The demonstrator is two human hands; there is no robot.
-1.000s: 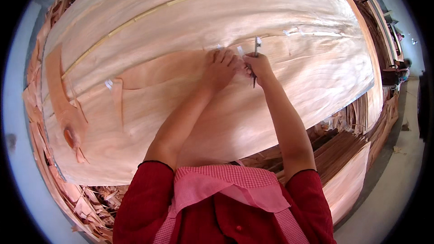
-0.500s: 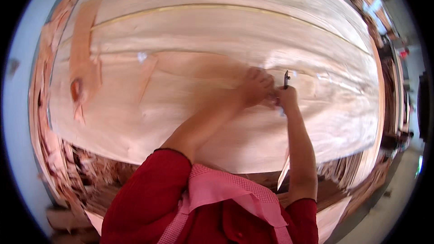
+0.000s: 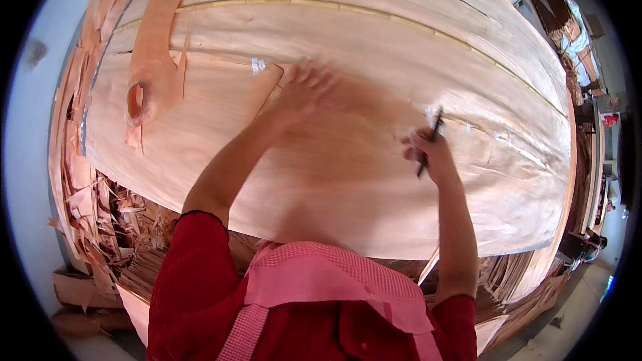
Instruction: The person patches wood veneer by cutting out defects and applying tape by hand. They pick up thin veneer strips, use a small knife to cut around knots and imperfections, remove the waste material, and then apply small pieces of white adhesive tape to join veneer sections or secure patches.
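A large pale wood veneer sheet (image 3: 374, 207) lies beneath both hands. My left hand (image 3: 304, 90), blurred, has its fingers spread over it, just right of a small split patch with white tape (image 3: 258, 65). My right hand (image 3: 428, 147) grips a slim dark tool (image 3: 438, 120), whose exact kind I cannot make out, beside a wrinkled seam with several short white tapes (image 3: 468, 127). A long yellow strip (image 3: 294, 2) runs across the sheet farther up. At the left lies a loose orange veneer piece (image 3: 157, 47) with a knot hole.
Torn veneer scraps (image 3: 130, 224) fill the space along the left and near edges, beside a bluish wall (image 3: 37, 127). Stacked sheets (image 3: 501, 274) show under the near right edge. Boards and bundles (image 3: 568, 33) stand along the far right.
My left hand has left my right hand, moving leftward along the sheet with fingers now spread. My right hand still holds the dark tool near the seam. The camera's view has shifted.
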